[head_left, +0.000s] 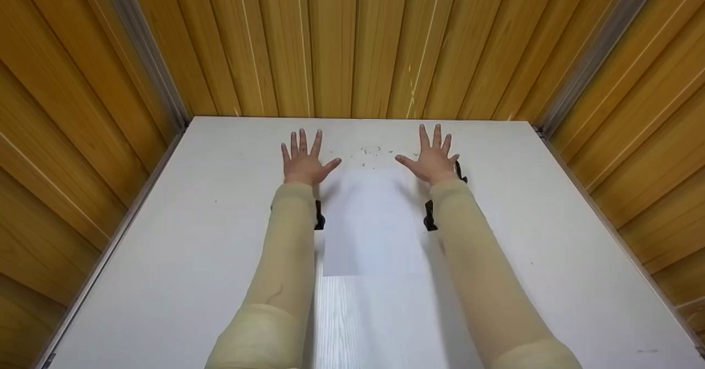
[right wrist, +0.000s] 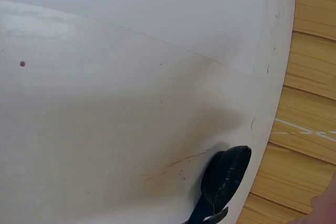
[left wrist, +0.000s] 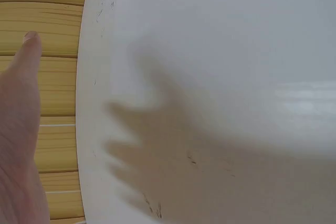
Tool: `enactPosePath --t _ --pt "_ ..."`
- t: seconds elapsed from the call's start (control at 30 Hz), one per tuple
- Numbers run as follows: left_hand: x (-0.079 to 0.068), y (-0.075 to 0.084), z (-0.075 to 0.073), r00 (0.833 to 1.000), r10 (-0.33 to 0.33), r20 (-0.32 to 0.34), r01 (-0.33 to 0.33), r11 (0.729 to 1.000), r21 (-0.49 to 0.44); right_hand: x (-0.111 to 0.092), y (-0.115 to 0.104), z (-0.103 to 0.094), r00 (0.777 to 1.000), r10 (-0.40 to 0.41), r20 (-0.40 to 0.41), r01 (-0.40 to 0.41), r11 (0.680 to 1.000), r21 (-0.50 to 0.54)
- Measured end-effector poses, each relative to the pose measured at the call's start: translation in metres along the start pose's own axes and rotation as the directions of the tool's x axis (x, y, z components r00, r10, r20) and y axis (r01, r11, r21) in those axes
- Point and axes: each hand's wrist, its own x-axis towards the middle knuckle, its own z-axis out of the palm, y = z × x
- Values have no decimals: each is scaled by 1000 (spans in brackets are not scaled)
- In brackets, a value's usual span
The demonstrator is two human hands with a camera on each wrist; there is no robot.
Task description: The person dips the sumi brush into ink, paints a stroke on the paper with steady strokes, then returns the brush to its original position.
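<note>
In the head view my left hand (head_left: 304, 166) is held out over the far part of the white table, fingers spread and straight, nothing in it. My right hand (head_left: 434, 162) mirrors it on the other side, also spread and holding nothing. Beside the right wrist, black headphones (head_left: 461, 172) lie on the table, mostly hidden under the hand and sleeve. The right wrist view shows one padded ear cup (right wrist: 226, 177) of them. Between the forearms a pale, smooth sheet (head_left: 374, 231) lies flat on the tabletop. Both hands cast soft shadows on the table.
The white table (head_left: 165, 281) ends at a wood-patterned back wall (head_left: 352, 44), with similar panels at left and right. Grey metal posts (head_left: 146, 49) stand in the corners. Small dark scuff marks (head_left: 372, 150) spot the surface between the hands. A black wrist mount (head_left: 319, 216) shows at the left sleeve.
</note>
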Motion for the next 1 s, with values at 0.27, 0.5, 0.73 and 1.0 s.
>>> enactPosePath --t 0.27,0.5,0.73,1.0 --pt "-12 -6 -10 999 23 -37 -26 995 -93 4 3 -4 1000 5 -22 -2 991 131" --pt "-24 -12 -11 997 72 -29 -76 971 -225 2 13 -8 999 2 -53 12 966 260" --pt "-42 -12 -7 989 144 16 -127 916 -381 -11 30 -17 993 -66 -100 100 914 394" --pt "-78 -8 0 956 291 45 -233 840 -491 -38 46 -33 977 -146 -154 202 863 463"
